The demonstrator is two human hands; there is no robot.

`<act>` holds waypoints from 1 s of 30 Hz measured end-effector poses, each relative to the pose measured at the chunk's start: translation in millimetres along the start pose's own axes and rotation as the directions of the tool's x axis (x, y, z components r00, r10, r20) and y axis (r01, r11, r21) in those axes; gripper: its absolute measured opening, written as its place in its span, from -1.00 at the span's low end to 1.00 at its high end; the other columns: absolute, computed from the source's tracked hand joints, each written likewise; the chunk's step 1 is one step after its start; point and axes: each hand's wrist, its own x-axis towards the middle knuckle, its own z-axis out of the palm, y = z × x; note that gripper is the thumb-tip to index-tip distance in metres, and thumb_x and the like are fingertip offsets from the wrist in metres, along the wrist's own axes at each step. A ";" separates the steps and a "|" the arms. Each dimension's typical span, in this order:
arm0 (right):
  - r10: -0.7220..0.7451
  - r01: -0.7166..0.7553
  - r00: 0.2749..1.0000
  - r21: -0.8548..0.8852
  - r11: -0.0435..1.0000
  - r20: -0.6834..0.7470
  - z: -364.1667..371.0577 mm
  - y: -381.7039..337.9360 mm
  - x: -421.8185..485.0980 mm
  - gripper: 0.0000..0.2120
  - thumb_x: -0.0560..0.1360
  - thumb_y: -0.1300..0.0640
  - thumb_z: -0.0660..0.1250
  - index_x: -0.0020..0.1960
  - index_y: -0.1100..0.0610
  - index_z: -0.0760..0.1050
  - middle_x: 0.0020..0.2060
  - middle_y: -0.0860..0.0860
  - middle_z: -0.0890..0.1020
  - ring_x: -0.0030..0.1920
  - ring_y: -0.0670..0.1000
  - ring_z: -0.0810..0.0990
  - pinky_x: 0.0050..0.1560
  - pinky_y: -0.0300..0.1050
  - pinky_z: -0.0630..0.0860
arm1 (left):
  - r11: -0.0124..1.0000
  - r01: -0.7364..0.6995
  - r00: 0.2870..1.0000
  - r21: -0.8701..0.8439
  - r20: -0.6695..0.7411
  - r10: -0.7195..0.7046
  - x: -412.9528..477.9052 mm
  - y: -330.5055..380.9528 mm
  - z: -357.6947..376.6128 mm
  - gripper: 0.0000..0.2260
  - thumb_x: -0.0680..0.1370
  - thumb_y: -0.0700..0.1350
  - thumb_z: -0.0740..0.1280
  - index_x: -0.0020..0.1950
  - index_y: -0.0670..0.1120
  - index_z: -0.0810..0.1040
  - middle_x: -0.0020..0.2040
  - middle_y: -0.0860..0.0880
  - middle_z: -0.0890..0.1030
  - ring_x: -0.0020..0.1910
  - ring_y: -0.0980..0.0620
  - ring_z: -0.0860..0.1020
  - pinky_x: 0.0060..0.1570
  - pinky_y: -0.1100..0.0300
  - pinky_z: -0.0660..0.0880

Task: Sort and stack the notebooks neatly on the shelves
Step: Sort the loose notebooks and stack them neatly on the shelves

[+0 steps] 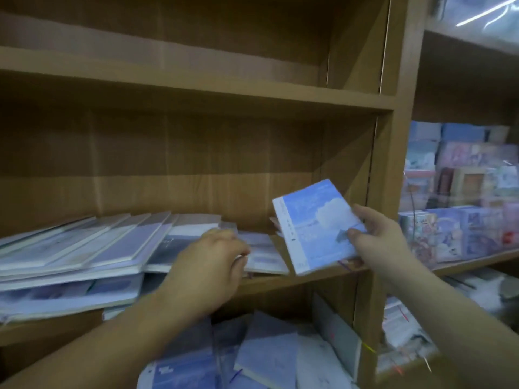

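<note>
Barely started, I judge: on the middle shelf [275, 284] a slumped row of notebooks [84, 245] needs squaring, and below it a loose jumble [266, 355] waits. Right grip [382, 240] pinches a blue cloud notebook [317, 228] above that shelf's right end; left grip [213, 265] curls onto notebooks there, hold unclear.

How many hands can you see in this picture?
2. The left hand is on the notebooks lying on the shelf, grip unclear; the right hand holds a blue notebook at the shelf's right end.
</note>
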 end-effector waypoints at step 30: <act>-0.437 0.448 0.892 -0.373 0.813 0.117 66.2 38.1 25.4 -0.85 0.62 -0.01 0.23 -0.01 -0.07 0.58 -0.14 -0.09 0.54 -0.11 -0.07 0.55 -0.13 -0.07 0.50 | 0.732 -0.227 0.937 0.642 0.349 -0.015 44.9 8.6 16.7 -0.84 0.64 -0.08 0.24 0.21 -0.03 0.48 0.05 -0.06 0.64 0.04 -0.14 0.60 -0.20 0.08 0.27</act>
